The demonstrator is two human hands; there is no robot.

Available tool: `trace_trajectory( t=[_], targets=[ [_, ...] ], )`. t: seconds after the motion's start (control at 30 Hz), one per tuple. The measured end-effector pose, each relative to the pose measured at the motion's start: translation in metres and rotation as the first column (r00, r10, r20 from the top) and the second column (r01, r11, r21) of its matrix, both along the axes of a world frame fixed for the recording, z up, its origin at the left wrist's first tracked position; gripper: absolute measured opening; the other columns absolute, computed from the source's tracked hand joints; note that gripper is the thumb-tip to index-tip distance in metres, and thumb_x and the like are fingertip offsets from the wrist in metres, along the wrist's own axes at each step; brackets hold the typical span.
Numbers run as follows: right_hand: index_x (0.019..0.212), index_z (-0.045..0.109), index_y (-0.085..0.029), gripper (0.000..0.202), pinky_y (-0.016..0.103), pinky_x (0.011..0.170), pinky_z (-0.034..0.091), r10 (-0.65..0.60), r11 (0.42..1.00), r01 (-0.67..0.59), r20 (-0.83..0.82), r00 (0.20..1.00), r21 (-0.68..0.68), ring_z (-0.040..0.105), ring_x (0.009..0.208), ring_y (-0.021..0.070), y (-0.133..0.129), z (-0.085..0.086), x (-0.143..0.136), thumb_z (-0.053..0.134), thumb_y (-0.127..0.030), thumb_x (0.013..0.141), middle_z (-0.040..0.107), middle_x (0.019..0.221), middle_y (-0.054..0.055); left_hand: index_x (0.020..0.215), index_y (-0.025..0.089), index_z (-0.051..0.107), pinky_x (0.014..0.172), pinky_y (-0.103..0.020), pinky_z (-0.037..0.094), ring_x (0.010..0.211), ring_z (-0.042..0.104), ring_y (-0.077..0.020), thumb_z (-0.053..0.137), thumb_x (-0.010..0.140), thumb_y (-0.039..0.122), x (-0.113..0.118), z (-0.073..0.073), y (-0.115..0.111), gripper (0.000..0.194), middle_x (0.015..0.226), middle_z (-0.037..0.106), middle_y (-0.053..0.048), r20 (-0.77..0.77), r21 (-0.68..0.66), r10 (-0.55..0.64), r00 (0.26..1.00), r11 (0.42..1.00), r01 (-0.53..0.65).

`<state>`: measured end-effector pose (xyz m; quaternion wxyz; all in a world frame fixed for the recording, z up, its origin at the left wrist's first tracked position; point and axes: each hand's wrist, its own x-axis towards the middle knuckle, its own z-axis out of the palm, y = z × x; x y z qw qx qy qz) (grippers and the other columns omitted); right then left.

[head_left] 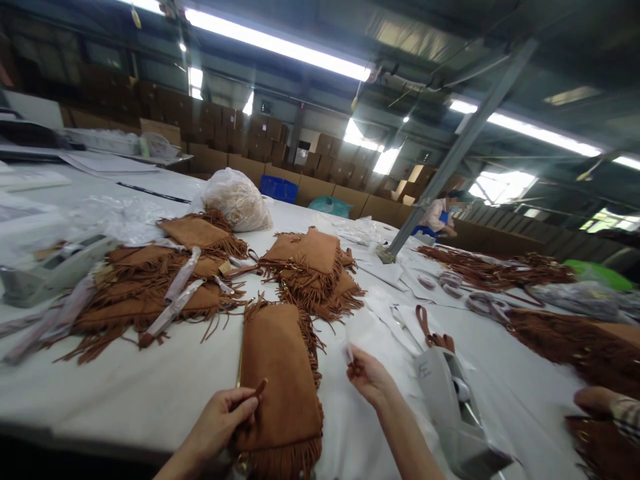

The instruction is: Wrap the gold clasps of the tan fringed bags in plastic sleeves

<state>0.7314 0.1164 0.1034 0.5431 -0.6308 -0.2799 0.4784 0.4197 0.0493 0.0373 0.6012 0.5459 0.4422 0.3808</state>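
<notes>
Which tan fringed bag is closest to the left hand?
The frontmost bag, with the left hand at its left edge; the other tan bags lie piled farther back.

Well beyond your left hand (223, 420) you have a stuffed plastic bag (235, 200) on the table (145, 383); behind it sits a blue bin (279, 189), then a teal bundle (330, 207); cardboard boxes (215, 127) are stacked farther back; past your right hand (367, 379) you see a metal post (460, 148), with a person (431, 217) in blue and pink beyond it; a bright green bag (597, 272) lies far to that hand's right; tube lights (280, 44) shine above you.
</notes>
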Motion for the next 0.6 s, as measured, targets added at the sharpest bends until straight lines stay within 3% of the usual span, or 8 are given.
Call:
trace_trajectory(
  t=[0.17,0.27,0.47,0.6],
  targets=[
    [0.07,0.061,-0.015,0.036,0.022,0.048,0.045,0.126,0.992,-0.126,0.043,0.991,-0.004,0.053,0.049,0.0113,-0.019,-0.022,-0.067,0.079,-0.044,0.059,0.06,0.059,0.0,0.08,0.011,0.071,0.054,-0.022,0.034,0.056,0.046,-0.0121,0.058,0.075,0.06,0.0,0.003,0.0,0.051,0.059,0.055,-0.001,0.021,-0.002,0.035,0.999,0.999,-0.035],
    [0.067,0.062,-0.014,0.038,0.024,0.048,0.042,0.161,0.986,-0.165,0.138,0.977,0.018,0.051,0.05,0.0125,-0.022,-0.028,-0.087,0.073,-0.05,0.062,0.059,0.057,0.0,0.077,0.01,0.071,0.053,-0.022,0.034,0.055,0.046,-0.0123,0.058,0.076,0.059,0.0,0.005,-0.001,0.05,0.058,0.055,-0.002,0.01,0.015,0.057,0.998,0.998,-0.057],
    [0.053,0.061,-0.017,0.027,0.024,0.052,0.035,0.066,0.989,-0.116,0.42,0.905,0.095,0.054,0.058,0.018,-0.005,-0.021,-0.076,0.069,-0.041,0.061,0.061,0.051,0.0,0.082,0.009,0.071,0.054,-0.022,0.035,0.055,0.048,-0.0124,0.056,0.078,0.056,0.0,0.005,-0.001,0.049,0.059,0.057,-0.002,0.009,0.033,0.061,0.998,0.998,-0.061],
    [0.058,0.062,-0.019,0.023,0.025,0.05,0.036,-0.058,0.995,0.016,0.424,0.904,0.103,0.057,0.058,0.0203,0.012,-0.021,-0.052,0.073,-0.039,0.056,0.064,0.054,0.002,0.082,0.01,0.072,0.053,-0.023,0.035,0.055,0.048,-0.0125,0.057,0.077,0.057,0.001,0.003,-0.001,0.05,0.059,0.057,-0.002,0.017,0.015,0.054,0.998,0.998,-0.054]
  ],
)
